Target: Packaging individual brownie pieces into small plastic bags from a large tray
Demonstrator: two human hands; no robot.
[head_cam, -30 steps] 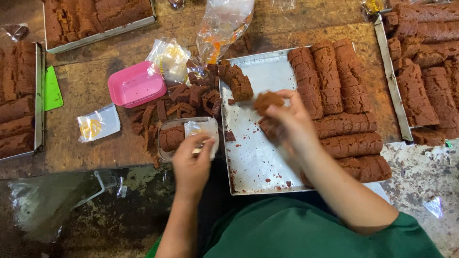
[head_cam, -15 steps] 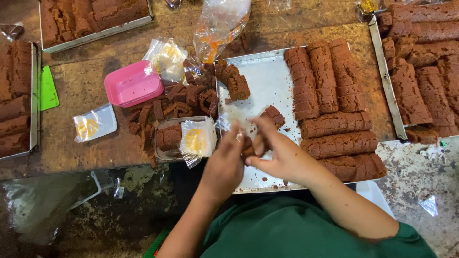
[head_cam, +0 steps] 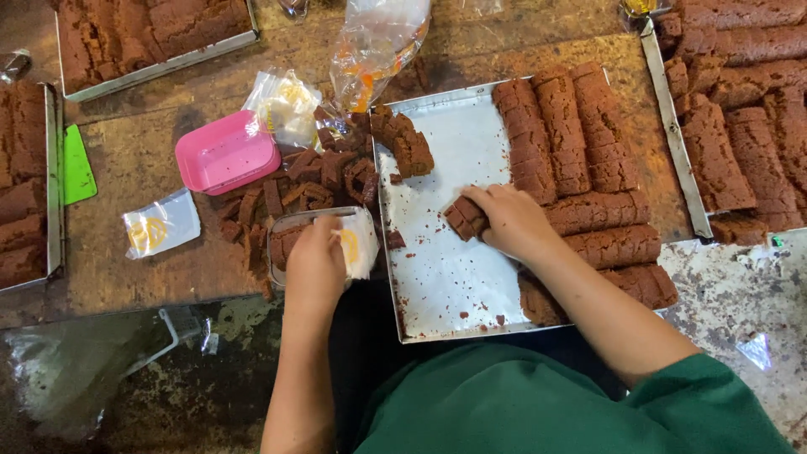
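My right hand [head_cam: 510, 220] grips a few brown cake slices [head_cam: 465, 218] above the bare part of a metal tray [head_cam: 437, 277]. Rows of sliced brown cake logs [head_cam: 572, 143] fill the tray's right side, and a short stack of slices [head_cam: 403, 141] lies at its top left. My left hand [head_cam: 316, 263] rests on a small clear plastic container [head_cam: 290, 240] partly filled with slices, and holds a small clear bag with a yellow mark [head_cam: 357, 248] against it. A heap of loose slices [head_cam: 315, 181] lies just beyond the container.
A pink plastic box [head_cam: 225, 153] sits left of the heap, with clear bags [head_cam: 161, 225] [head_cam: 282, 102] [head_cam: 378, 42] around it. More trays of brown cake stand at top left [head_cam: 151, 38], far left [head_cam: 21, 193] and right [head_cam: 740, 118]. A green scraper [head_cam: 77, 166] lies at left.
My two hands were together over the tray half a second ago; now my left hand has moved back left onto the container, and my right hand has moved onto slices by the logs.
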